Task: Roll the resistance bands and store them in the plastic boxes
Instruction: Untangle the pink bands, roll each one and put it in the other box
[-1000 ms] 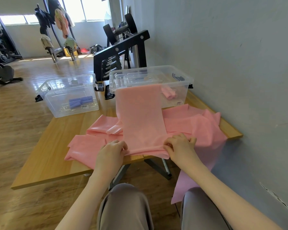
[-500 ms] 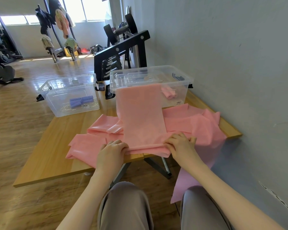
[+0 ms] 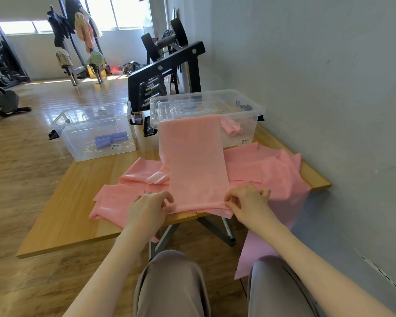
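Pink band [image 3: 196, 161] runs flat from both hands up over the far box [image 3: 256, 110], likely laid out straight for an even roll. Left hand [image 3: 146, 210] and right hand [image 3: 249, 202] each pinch its near corners at the table [image 3: 62, 220] edge, fingers curled, wrists low. More pink bands [image 3: 268, 170] lie beneath; beyond the left hand, a second box [image 3: 78, 133] holds blue rolls [image 3: 110, 139].
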